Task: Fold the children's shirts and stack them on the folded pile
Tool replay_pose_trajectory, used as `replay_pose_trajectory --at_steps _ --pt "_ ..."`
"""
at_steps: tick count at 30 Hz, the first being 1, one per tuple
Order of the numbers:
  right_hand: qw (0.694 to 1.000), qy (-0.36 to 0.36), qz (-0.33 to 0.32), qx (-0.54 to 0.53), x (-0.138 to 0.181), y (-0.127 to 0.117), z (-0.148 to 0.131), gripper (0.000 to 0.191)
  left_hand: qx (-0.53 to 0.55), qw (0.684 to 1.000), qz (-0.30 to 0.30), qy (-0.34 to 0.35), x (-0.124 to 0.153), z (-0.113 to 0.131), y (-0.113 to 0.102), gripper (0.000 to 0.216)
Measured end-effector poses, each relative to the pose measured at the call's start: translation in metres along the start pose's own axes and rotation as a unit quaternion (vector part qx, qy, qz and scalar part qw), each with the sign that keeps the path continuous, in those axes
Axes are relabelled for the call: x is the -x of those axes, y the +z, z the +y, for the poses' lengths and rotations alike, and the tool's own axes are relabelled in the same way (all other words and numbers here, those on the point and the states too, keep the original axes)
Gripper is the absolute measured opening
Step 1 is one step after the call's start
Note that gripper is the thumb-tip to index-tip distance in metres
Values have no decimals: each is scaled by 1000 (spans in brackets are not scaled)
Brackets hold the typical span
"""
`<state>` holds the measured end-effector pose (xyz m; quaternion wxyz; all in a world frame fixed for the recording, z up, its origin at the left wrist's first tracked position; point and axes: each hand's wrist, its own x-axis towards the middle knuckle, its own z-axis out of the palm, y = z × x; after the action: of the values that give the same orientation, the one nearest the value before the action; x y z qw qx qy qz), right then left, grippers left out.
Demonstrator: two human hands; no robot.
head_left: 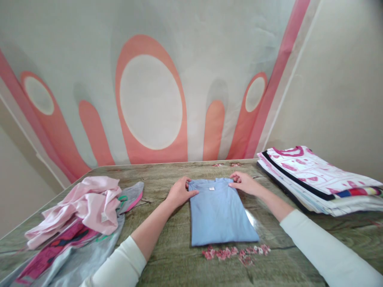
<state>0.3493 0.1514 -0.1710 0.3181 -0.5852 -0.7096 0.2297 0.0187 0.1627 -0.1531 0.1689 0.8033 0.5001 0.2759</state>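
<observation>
A light blue T-shirt (220, 213) lies folded into a narrow rectangle in the middle of the wood-patterned table (167, 259), collar at the far end. My left hand (179, 192) pinches the far left corner of the shirt by the collar. My right hand (243, 182) pinches the far right corner, fingers curled onto the cloth. Both arms wear white sleeves.
A loose heap of pink, grey and magenta clothes (86, 215) lies at the left. A stack of folded white and pink garments (317, 179) sits at the right. A wall hanging with orange ovals (151, 103) rises behind the table's far edge.
</observation>
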Motion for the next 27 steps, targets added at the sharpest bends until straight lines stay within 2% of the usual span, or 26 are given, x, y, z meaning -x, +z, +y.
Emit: replay_pose_trajectory --at_steps 4,10,14,19,27 --pt "1000 -12 -19 0 1 2 -3 29 18 1000 0 -15 -1 0 1 46" --pt "1000 -5 -8 -23 1 1 -9 35 100 993 -35 -56 -7 0 -3 46" --pt "996 -11 -28 -81 1 4 -13 38 175 979 -54 -83 -9 -1 -4 49" --pt "993 -2 -43 -113 1 7 -13 41 208 969 -72 -108 -9 5 -5 37" --pt "988 -20 -54 -144 0 6 -13 40 202 974 -39 -91 -8 13 -2 19"
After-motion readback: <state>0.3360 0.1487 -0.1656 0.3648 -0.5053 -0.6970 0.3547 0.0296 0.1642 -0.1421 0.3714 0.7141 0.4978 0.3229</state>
